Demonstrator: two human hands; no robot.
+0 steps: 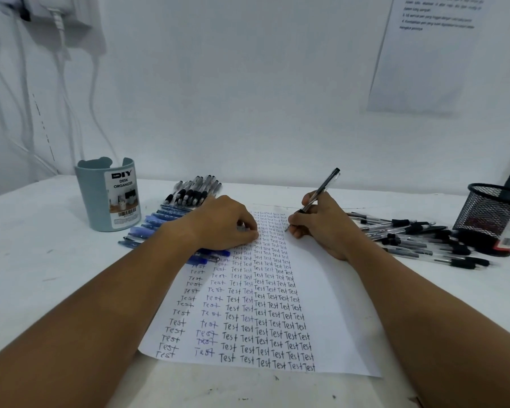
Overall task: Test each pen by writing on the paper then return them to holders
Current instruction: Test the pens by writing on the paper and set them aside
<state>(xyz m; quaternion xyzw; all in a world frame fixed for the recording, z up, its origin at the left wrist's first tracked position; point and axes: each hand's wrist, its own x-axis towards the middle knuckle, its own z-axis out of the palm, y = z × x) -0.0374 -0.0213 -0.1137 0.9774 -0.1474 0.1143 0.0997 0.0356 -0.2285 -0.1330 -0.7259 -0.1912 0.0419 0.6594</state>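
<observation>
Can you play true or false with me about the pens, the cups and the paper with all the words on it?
1. The right hand holds a pen with its tip on the paper. True.
2. The paper is blank. False: columns of the word "Test" cover most of it.
3. The left hand rests on the paper's left part. True.
4. The grey-blue holder is lying on its side. False: it stands upright, at the left.
5. The black mesh holder stands at the right, with loose pens lying beside it. True.
</observation>
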